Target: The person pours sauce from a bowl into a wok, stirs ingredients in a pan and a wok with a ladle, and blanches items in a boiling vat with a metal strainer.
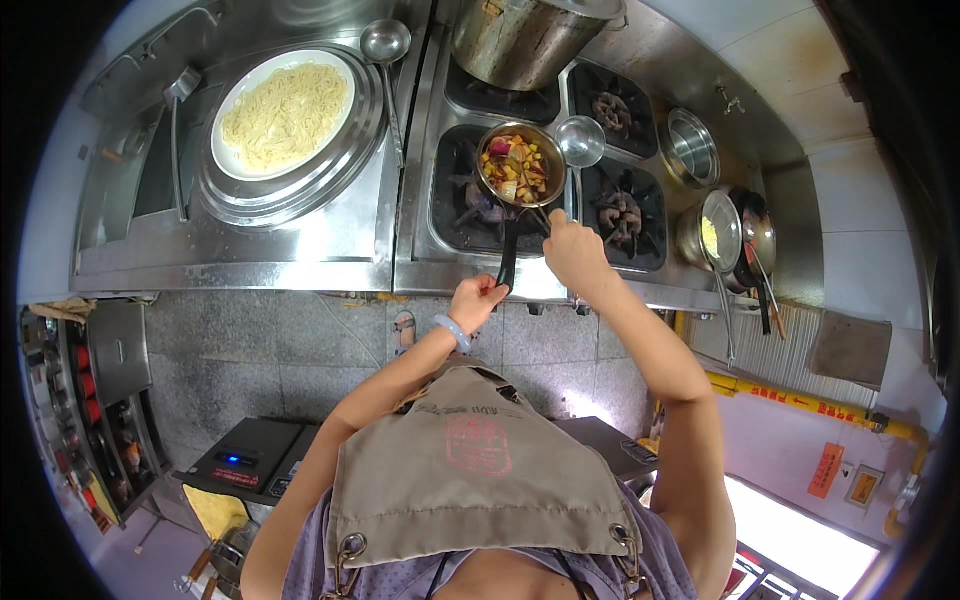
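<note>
A small metal saucepan sits over a front gas burner, with a blue flame showing under it. Diced vegetables in a brown liquid fill it, some pieces yellow, some purple-red. My left hand holds the end of the pan's black handle. Just right of the handle, my right hand grips a thin utensil that reaches into the pan; its dipped end is hidden by the food. Beside the pan rests a metal ladle, its handle running down close to my right hand.
A white plate of noodles stands on a round steel lid at left, near two more ladles. Behind the pan is a large stockpot. Metal bowls, a strainer and pans line the right side.
</note>
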A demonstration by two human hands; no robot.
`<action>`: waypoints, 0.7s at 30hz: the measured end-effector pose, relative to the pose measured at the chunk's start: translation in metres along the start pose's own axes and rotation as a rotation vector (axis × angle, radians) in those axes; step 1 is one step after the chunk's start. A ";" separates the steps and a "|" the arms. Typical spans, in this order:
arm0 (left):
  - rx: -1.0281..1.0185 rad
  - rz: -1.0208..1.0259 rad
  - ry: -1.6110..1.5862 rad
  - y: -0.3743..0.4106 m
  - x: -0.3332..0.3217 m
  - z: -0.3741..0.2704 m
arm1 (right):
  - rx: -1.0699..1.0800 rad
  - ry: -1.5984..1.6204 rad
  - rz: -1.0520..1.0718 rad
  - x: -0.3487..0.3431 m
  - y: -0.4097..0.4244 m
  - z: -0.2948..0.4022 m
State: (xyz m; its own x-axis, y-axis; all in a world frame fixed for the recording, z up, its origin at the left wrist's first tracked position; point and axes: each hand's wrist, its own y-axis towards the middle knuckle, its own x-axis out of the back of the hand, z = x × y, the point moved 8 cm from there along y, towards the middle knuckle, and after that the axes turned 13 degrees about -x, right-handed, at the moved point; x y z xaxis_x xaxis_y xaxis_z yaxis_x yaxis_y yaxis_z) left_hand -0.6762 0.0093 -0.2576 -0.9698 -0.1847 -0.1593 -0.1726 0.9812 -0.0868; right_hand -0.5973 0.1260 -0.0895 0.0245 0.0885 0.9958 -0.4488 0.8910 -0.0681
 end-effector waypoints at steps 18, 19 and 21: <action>-0.099 -0.005 0.088 -0.001 0.006 0.005 | -0.244 0.607 -0.340 -0.034 0.007 -0.031; -0.103 -0.007 0.103 -0.001 0.006 0.003 | -0.223 0.594 -0.300 -0.035 0.006 -0.033; -0.088 -0.018 0.074 -0.002 0.008 0.005 | -0.182 0.562 -0.219 -0.023 0.000 -0.045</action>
State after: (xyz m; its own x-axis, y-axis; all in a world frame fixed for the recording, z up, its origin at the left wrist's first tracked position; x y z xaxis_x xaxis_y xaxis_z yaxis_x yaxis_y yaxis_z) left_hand -0.6832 0.0057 -0.2633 -0.9759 -0.2009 -0.0852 -0.2015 0.9795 -0.0014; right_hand -0.5579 0.1441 -0.1153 0.5867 0.0714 0.8067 -0.2224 0.9720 0.0756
